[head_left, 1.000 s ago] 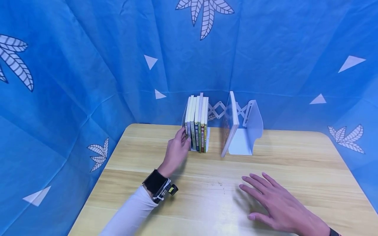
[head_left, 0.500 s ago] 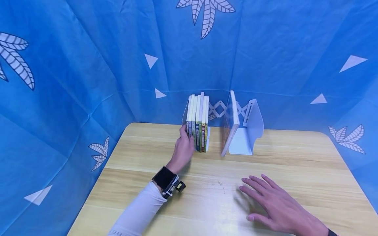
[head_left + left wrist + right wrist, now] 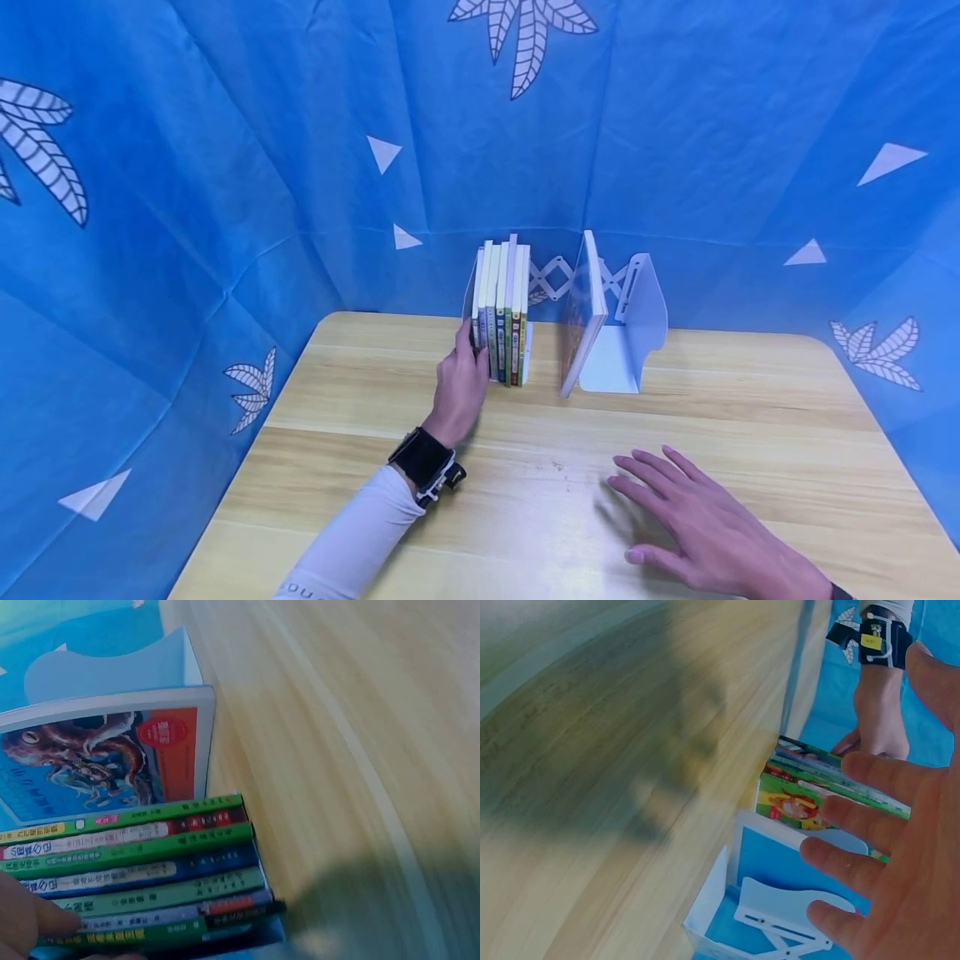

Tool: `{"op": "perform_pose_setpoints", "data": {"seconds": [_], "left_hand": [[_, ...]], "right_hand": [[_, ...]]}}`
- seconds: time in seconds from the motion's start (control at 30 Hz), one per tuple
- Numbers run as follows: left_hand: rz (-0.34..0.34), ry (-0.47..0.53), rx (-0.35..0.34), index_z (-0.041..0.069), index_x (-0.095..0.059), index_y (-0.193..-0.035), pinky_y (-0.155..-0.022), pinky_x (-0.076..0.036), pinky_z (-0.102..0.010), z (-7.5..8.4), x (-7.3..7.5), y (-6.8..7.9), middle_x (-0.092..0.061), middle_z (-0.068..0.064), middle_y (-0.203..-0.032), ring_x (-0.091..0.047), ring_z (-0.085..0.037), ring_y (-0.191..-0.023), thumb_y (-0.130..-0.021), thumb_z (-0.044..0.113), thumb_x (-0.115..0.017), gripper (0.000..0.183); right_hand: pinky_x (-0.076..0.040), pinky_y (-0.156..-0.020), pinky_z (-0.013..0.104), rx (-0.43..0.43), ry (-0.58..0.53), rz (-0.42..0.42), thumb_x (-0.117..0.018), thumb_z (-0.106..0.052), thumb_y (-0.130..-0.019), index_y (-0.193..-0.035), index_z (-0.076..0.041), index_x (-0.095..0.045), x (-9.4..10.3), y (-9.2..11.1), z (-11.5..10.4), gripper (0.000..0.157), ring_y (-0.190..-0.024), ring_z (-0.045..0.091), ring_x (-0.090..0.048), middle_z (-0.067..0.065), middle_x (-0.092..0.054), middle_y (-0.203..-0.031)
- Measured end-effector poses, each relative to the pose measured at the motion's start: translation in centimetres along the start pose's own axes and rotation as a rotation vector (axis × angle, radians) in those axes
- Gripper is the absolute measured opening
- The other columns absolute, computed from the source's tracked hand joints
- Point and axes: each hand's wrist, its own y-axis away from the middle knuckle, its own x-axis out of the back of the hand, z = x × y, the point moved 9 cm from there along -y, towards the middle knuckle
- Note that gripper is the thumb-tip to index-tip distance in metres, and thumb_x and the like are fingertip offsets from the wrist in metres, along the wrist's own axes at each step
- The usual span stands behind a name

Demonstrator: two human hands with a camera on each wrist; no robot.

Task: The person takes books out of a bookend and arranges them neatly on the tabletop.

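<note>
Several thin books (image 3: 504, 321) stand upright in a row at the left end of a white extendable bookend (image 3: 647, 312). My left hand (image 3: 459, 383) is at the row's left end, its fingers and thumb around the lower spine of the outermost book, which has a green and black spine (image 3: 142, 935) in the left wrist view. Part of the grip is hidden there. Apart to the right, a larger book (image 3: 587, 321) stands slightly tilted; its cover (image 3: 97, 761) shows an octopus. My right hand (image 3: 705, 525) hovers over the table's right front, fingers spread, holding nothing.
The bookend's white lattice (image 3: 555, 277) spans the gap between the row and the larger book. A wooden table (image 3: 525, 492) lies beneath everything. Blue patterned cloth (image 3: 300, 125) hangs behind the table and along its left side.
My left hand has shifted slightly right and up against the spines at the row's left end. The books look nearly unmoved, and my right hand has stayed in place.
</note>
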Motion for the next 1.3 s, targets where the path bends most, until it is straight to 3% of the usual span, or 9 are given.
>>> {"op": "perform_pose_setpoints", "data": {"seconds": [0.13,0.27,0.5,0.7,0.9,1.3], "left_hand": [[0.034,-0.017,-0.078,-0.007,-0.049,-0.143,-0.065,-0.066,-0.031,0.7,0.5,0.1,-0.075,-0.028,-0.115,-0.08,-0.034,-0.088,-0.102,0.005,-0.061,0.044],[0.072,-0.023,-0.102,-0.008,-0.059,-0.128,-0.059,-0.065,-0.027,0.6,1.0,0.5,-0.077,-0.027,-0.107,-0.08,-0.03,-0.079,-0.098,0.002,-0.065,0.032],[0.164,-0.04,-0.192,-0.004,-0.067,-0.107,-0.048,-0.059,-0.025,0.7,3.4,1.7,-0.079,-0.02,-0.084,-0.074,-0.021,-0.058,-0.094,0.003,-0.072,0.016],[0.196,-0.041,-0.219,-0.006,-0.068,-0.109,-0.055,-0.064,-0.033,0.4,6.0,2.8,-0.078,-0.026,-0.091,-0.078,-0.029,-0.067,-0.094,0.007,-0.074,0.02],[0.232,-0.073,-0.237,-0.006,-0.068,-0.103,-0.05,-0.062,-0.037,0.0,9.0,3.6,-0.078,-0.025,-0.086,-0.076,-0.029,-0.061,-0.091,0.008,-0.079,0.022],[0.234,-0.087,-0.297,-0.008,-0.068,-0.101,-0.044,-0.056,-0.028,1.1,14.3,5.3,-0.078,-0.02,-0.077,-0.074,-0.022,-0.055,-0.083,0.009,-0.085,0.029]], "right_hand": [[0.005,-0.134,0.022,-0.004,0.0,0.003,-0.068,-0.067,-0.088,-0.152,-0.025,-0.053,0.0,0.0,0.0,0.077,-0.135,0.027,-0.06,0.002,-0.061,-0.15],[0.006,-0.134,0.023,-0.006,0.004,0.001,-0.07,-0.066,-0.087,-0.151,-0.025,-0.054,0.1,-0.1,0.0,0.077,-0.134,0.027,-0.06,0.002,-0.061,-0.15],[0.005,-0.134,0.023,-0.002,0.007,0.007,-0.07,-0.066,-0.087,-0.15,-0.024,-0.055,0.2,0.0,-0.1,0.077,-0.134,0.027,-0.06,0.002,-0.061,-0.149],[0.005,-0.134,0.022,-0.007,0.005,0.006,-0.071,-0.066,-0.087,-0.151,-0.024,-0.054,0.4,-0.1,0.1,0.078,-0.134,0.027,-0.06,0.002,-0.061,-0.15],[0.004,-0.134,0.022,-0.011,0.002,0.014,-0.072,-0.066,-0.086,-0.15,-0.023,-0.055,0.7,-0.2,0.2,0.079,-0.134,0.027,-0.06,0.003,-0.061,-0.149],[0.0,-0.134,0.02,-0.024,-0.033,0.034,-0.075,-0.064,-0.084,-0.148,-0.019,-0.057,1.2,-0.3,0.5,0.08,-0.134,0.028,-0.058,0.003,-0.06,-0.149]]}}
